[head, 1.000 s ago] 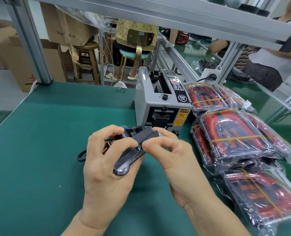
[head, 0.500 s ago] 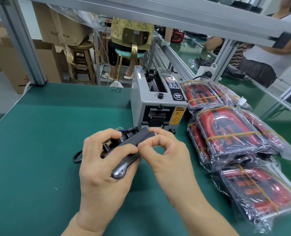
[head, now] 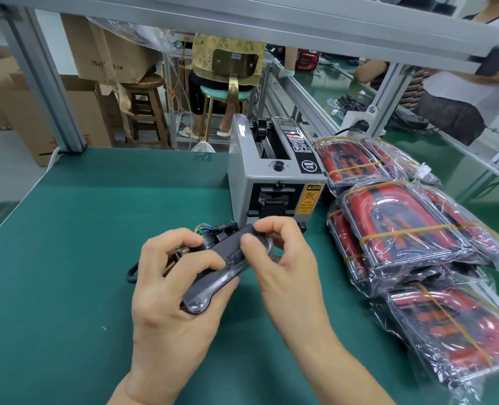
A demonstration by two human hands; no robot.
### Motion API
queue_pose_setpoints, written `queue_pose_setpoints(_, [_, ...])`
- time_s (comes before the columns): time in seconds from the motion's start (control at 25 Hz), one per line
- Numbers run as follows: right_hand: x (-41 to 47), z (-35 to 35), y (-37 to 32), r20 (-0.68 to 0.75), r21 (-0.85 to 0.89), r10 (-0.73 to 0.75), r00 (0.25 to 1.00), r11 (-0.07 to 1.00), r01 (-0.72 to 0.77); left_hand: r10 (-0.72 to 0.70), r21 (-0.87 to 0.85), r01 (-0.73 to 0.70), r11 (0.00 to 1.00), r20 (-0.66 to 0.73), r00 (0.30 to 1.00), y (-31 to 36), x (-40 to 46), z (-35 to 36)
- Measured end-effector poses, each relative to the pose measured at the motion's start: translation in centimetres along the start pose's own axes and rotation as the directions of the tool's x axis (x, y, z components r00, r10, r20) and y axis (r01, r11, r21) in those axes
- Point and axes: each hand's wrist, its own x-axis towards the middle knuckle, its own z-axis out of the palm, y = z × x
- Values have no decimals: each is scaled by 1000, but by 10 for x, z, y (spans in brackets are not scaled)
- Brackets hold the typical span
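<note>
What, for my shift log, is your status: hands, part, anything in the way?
Left hand grips long dark grey plastic part. Right hand pinches its far end. Grey tape-cutting machine close behind; bagged red parts stacked right.

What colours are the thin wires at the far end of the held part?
Mostly blue and green wires, best seen in the head view.

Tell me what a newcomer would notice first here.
At centre, the left hand grips a dark grey part with coloured wires at its far end, while the right hand pinches its top. Just behind stands a grey machine with a yellow warning label; to its right lie banded clear bags of red parts.
</note>
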Motion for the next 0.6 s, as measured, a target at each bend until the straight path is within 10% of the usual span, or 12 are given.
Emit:
queue_pose_setpoints(0.32, [13, -16, 13, 278, 198, -3, 961, 979, -54, -94, -120, 87, 989, -55, 994, -8, 10, -19])
queue_pose_setpoints(0.48, [17, -38, 17, 531, 82, -20, 847, 996, -28, -574, -775, 382, 503, 31, 818, -14, 16, -28])
queue_pose_setpoints(0.6, [20, -49, 16, 386, 6, -131, 913, 990, 140, -656, -741, 566, 361, 230, 719, -24, 6, -35])
